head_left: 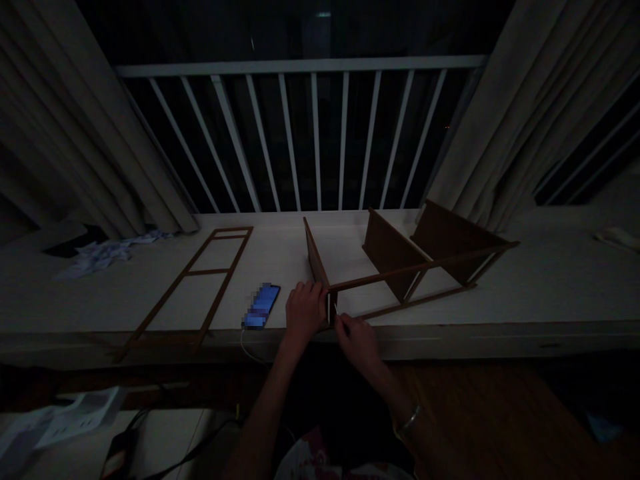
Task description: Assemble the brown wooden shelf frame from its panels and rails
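Observation:
A brown wooden shelf unit lies on its side on the pale window ledge, with several boards standing up between its rails. My left hand is closed around the near left corner of the unit, where the end board meets the rail. Just right of that corner, my right hand pinches a thin, light-coloured rod whose tip points at the frame; its exact kind is too dark to tell. Left of my hands lies a separate brown ladder-like frame, its near end jutting past the ledge's front edge.
A lit phone with a white cable lies on the ledge. Behind stand a white railing and curtains. Checked cloth lies far left. Below left, a power strip and black cables rest on a pale surface.

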The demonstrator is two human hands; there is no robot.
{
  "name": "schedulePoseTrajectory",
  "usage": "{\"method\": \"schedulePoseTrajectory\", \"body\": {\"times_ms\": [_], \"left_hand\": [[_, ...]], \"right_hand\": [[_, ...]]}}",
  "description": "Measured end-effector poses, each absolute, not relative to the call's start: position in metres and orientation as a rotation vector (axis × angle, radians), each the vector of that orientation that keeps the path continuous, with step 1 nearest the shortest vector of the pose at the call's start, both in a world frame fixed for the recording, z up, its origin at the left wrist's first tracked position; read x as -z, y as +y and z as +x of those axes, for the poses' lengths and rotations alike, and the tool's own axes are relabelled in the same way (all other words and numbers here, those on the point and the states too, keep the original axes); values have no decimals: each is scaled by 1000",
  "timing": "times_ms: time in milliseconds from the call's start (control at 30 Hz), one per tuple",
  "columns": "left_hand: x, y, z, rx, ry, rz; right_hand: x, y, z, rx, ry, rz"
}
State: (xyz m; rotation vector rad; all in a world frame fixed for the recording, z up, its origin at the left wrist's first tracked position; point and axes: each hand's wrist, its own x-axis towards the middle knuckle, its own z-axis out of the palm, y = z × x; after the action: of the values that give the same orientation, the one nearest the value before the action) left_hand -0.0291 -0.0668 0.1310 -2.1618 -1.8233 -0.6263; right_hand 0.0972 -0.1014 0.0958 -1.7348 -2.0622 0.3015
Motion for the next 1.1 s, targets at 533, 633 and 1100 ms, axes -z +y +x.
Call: {"method": "schedulePoseTrajectory", "body": {"times_ms": [533,633,1100], "left_hand": [[-135,-74,-27,592,-1791,-2172],[-135,-74,-27,615,-1795,-2175],[-133,-72,-27,641,-1820,-2152]], "right_hand": [[49,-87,95,-997,-1826,-1689],[55,-83,89,-979,-1804,-1686],[51,-86,89,-912,-1825,-1694]]}}
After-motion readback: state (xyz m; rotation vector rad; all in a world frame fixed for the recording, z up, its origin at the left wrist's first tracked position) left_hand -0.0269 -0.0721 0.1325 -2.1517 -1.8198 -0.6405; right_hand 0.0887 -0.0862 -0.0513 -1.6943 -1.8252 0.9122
